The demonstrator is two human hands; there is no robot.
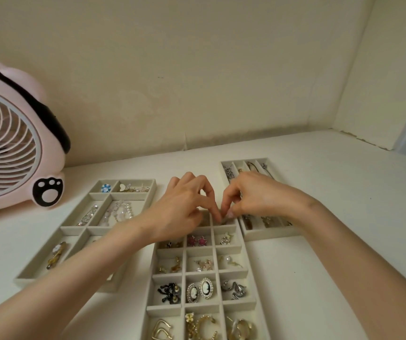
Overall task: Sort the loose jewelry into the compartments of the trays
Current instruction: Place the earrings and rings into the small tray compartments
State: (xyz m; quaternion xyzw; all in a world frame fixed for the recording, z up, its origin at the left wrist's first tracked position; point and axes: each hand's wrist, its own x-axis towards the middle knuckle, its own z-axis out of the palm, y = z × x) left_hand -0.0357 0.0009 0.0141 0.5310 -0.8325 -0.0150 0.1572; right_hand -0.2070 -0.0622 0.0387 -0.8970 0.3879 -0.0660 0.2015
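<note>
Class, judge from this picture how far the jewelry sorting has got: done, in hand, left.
Done: star earrings and cameo earrings sit in the middle tray. In hand: left hand and right hand meet fingertips over its far cells; any piece is hidden. Left: no loose jewelry shows on the table.

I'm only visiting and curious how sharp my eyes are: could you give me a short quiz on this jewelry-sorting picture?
1. True or false: the pink star earrings lie in the middle tray.
2. What stands at the picture's left edge? A lamp; B pink fan; C mirror.
3. Fill in: the left hand and right hand meet over the middle tray's ___ end.
Key: 1 true; 2 B; 3 far.
</note>
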